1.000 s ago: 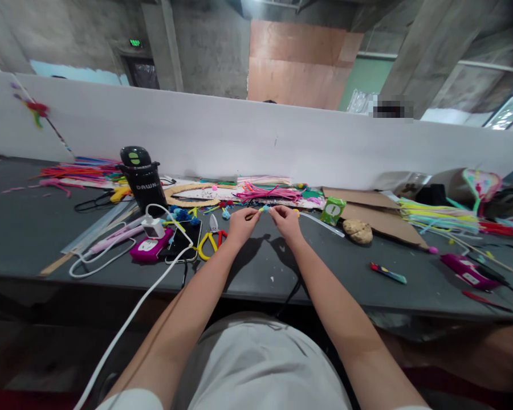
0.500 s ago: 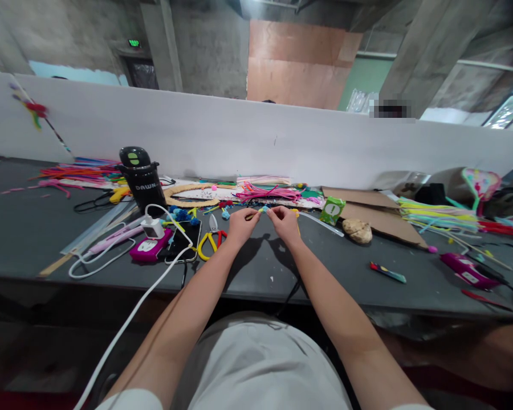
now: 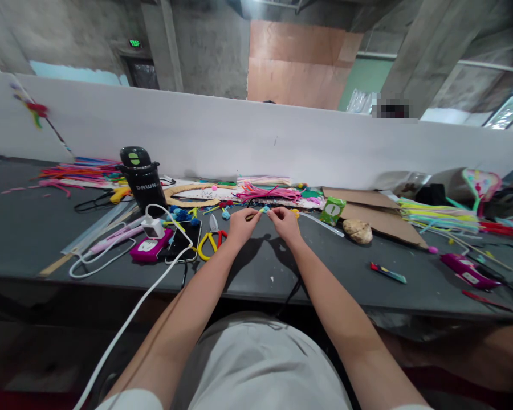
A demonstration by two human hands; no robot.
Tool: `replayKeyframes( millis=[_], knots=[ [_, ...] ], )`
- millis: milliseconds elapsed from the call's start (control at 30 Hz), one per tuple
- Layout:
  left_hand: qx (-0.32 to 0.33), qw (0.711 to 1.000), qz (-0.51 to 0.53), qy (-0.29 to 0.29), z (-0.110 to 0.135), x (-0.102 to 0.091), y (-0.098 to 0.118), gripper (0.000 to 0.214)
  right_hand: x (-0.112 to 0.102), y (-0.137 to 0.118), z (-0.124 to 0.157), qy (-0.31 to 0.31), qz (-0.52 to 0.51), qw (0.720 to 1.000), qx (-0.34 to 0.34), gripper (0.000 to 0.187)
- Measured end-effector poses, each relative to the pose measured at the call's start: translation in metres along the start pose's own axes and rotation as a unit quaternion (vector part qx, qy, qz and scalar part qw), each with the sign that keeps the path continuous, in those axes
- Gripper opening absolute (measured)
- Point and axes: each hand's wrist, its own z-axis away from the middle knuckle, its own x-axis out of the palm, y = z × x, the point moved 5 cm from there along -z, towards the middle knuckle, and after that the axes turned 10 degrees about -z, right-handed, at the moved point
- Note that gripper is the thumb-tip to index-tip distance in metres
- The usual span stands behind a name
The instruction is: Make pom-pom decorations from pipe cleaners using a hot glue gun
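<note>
Each grip is pinched closed on a small blue-and-yellow fuzzy piece [image 3: 265, 210], the left hand [image 3: 241, 225] at its eight o'clock, the right hand [image 3: 287, 224] at its four. It looks light, soft and bendable, so fingertips near its ends should suit. Both arms reach towards twelve o'clock, converging over the tabletop [image 3: 256, 276], wrists close together.

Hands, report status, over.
Left hand and right hand pinching blue-green piece between fingertips. Piece too small for detail. Yellow-handled tool beside left wrist.
</note>
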Motion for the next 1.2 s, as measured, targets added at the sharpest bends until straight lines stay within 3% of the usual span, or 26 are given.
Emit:
replayKeyframes(
  millis=[633, 867, 1033, 1200],
  knots=[
    [-0.003, 1.0, 0.004, -0.001, 0.0, 0.001, -0.002, 0.019, 0.001, 0.01, -0.004, -0.031, -0.004, 0.999, 0.027, 0.039],
    [-0.022, 0.999, 0.026, -0.004, -0.001, 0.0, -0.002, 0.021, -0.009, -0.001, -0.001, 0.018, 0.015, 1.0, 0.018, 0.04],
    [-0.032, 0.999, 0.035, -0.009, -0.001, 0.0, -0.004, 0.023, -0.013, -0.006, -0.002, 0.056, -0.01, 0.998, -0.007, 0.03],
    [-0.038, 0.997, 0.058, -0.031, -0.002, 0.004, -0.008, 0.024, -0.01, 0.004, -0.005, 0.032, -0.037, 0.999, 0.001, 0.037]
  ],
)
